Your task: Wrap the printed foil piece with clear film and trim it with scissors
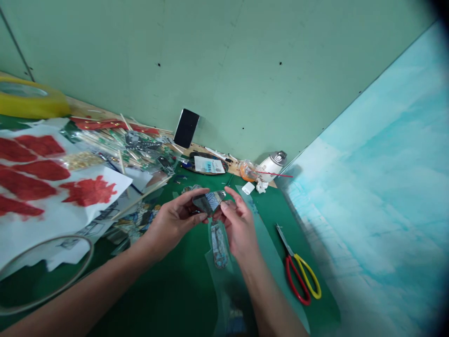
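My left hand (178, 217) and my right hand (238, 222) meet above the middle of the green table (168, 290). Between them is a small clear piece with a dark, patterned print (209, 202). The left fingers pinch its left end, while the right thumb and fingers grip its right end. Just below the hands, a long rounded piece with a blue-grey pattern (219, 245) lies on a translucent sheet (261, 229). What the curled fingers cover underneath is hidden.
Scissors (296, 271) with red and yellow handles lie at right. At left are red-painted paper (84, 192), a hoop (89, 252), sticks (119, 145) and yellow tape (35, 105). A phone (186, 128) leans on the wall; a white bottle (272, 164) stands at the back.
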The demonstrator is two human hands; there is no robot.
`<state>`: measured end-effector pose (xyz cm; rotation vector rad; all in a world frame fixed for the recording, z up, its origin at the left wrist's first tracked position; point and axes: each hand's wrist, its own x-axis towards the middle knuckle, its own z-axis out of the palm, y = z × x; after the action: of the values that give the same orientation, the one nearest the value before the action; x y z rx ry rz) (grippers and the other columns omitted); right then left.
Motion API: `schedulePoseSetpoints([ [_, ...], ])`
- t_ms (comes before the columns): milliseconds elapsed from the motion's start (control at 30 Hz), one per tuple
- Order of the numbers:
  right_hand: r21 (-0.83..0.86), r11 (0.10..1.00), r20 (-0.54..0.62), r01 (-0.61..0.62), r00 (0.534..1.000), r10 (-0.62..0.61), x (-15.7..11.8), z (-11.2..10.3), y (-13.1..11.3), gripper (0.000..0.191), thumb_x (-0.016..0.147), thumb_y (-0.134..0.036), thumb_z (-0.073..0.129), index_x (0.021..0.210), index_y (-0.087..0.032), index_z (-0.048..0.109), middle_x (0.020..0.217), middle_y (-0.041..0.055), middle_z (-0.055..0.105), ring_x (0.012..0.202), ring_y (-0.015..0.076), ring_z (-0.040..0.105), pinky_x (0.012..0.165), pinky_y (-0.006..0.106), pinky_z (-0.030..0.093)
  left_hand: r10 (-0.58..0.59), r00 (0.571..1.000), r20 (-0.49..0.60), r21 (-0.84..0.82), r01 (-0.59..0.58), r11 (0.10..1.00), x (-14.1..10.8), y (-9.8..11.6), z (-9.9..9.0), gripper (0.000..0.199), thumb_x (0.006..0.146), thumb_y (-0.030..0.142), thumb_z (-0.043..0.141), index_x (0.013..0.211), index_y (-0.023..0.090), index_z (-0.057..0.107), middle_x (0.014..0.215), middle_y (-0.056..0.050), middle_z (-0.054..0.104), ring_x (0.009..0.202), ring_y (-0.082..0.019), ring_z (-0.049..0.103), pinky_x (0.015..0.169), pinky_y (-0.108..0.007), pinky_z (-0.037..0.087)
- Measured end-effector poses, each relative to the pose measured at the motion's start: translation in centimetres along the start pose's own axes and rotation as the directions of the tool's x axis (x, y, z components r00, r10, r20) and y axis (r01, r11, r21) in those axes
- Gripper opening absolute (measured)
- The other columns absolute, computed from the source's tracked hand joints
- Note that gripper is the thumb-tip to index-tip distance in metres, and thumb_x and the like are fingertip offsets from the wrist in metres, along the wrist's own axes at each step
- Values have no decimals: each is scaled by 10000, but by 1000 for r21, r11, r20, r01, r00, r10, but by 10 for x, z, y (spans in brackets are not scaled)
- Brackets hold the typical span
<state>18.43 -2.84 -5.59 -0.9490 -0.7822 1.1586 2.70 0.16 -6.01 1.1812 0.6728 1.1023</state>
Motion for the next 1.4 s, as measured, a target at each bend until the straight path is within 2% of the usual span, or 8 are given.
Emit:
schedulePoseSetpoints([
  [267, -397, 878, 64, 267, 963, -263, -6, -6, 5, 398, 865, -277, 667, 1259, -323, 649, 1049, 27, 686, 864, 177, 635, 820, 311, 520, 12, 1000, 2, 7, -12, 1000, 1, -2, 0, 541, 704, 237, 808, 1220, 192, 653, 909, -45, 737, 744, -179, 682, 742, -304, 583],
  [533, -648, 533, 217, 545, 802, -556, -7, -4, 0, 352, 885, -169, 603, 1193, -326, 667, 1217, 72, 611, 1139, 224, 571, 951, 372, 475, 20, 1000, -3, 86, -19, 996, 0, -1, -1, 566, 718, 267, 783, 1256, 179, 630, 921, -61, 740, 754, -199, 696, 748, -320, 590],
  [733, -735, 382, 225, 560, 733, -642, -6, -4, -3, 105, 864, -192, 635, 958, -235, 654, 1088, 67, 592, 1092, 218, 581, 908, 392, 509, 103, 995, 11, 206, -103, 973, 1, -6, 0, 490, 754, 261, 710, 1227, 157, 633, 1099, -98, 736, 877, -229, 708, 812, -336, 589],
  [833, -779, 235, 276, 581, 655, -704, -9, -2, -5, 60, 864, -162, 645, 871, -222, 641, 983, 59, 581, 992, 212, 581, 832, 385, 520, 122, 992, 11, 243, -121, 963, 1, -9, 0, 469, 765, 262, 697, 1221, 167, 637, 1126, -95, 736, 960, -250, 708, 856, -343, 580],
  [933, -736, 127, 401, 665, 580, -709, -14, 0, -4, 135, 876, -91, 605, 916, -219, 622, 934, 62, 608, 931, 204, 580, 802, 385, 524, 127, 992, 0, 269, -122, 955, 1, -10, -1, 470, 775, 255, 690, 1231, 161, 631, 1034, -80, 752, 920, -237, 712, 845, -334, 577],
  [1033, -665, 147, 471, 733, 564, -679, -18, 1, -1, 210, 881, -35, 560, 987, -215, 585, 1015, 86, 654, 986, 207, 607, 856, 400, 534, 122, 992, -8, 258, -116, 959, 0, -9, -1, 478, 780, 248, 688, 1242, 146, 622, 950, -67, 752, 837, -209, 707, 802, -312, 576],
  [1233, -639, 245, 442, 729, 609, -658, -18, 0, 4, 246, 891, -15, 527, 1022, -220, 562, 1102, 103, 684, 1066, 208, 646, 917, 392, 540, 117, 993, 0, 168, -116, 979, 3, -10, -2, 492, 750, 241, 716, 1220, 130, 622, 930, -65, 734, 805, -189, 675, 738, -287, 569],
  [1400, -617, 225, 480, 754, 587, -652, -20, 1, 2, 280, 878, 13, 520, 1030, -219, 558, 1088, 103, 689, 1058, 208, 648, 914, 399, 552, 118, 993, 9, 144, -118, 983, 3, -11, -2, 463, 767, 216, 706, 1214, 136, 610, 892, -48, 724, 786, -174, 668, 752, -286, 560],
])
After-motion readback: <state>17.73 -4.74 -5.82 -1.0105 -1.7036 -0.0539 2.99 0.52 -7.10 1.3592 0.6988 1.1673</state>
